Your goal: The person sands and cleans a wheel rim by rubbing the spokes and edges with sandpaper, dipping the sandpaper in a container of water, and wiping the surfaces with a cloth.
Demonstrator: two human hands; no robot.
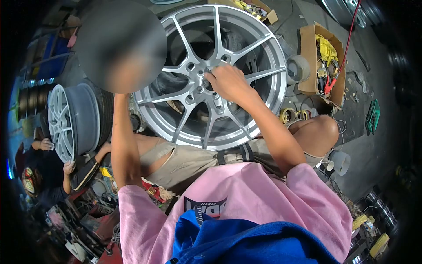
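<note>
A silver multi-spoke wheel rim [214,132] lies face up in front of my lap. My right hand [231,83] is at its hub, fingers curled down by the centre hole and bolt holes. Something small and greyish may be between the fingertips, but I cannot make it out. My left hand [127,72] reaches to the rim's left side. A round grey blur covers that hand, so its fingers and anything in them are hidden.
A cardboard box [307,61] with tools, a yellow cloth [326,49] and red clips stands right of the rim. Tape rolls [288,115] lie near my knee. At left, another person's hands [69,167] touch a second wheel [79,116]. A green tray [372,116] lies far right.
</note>
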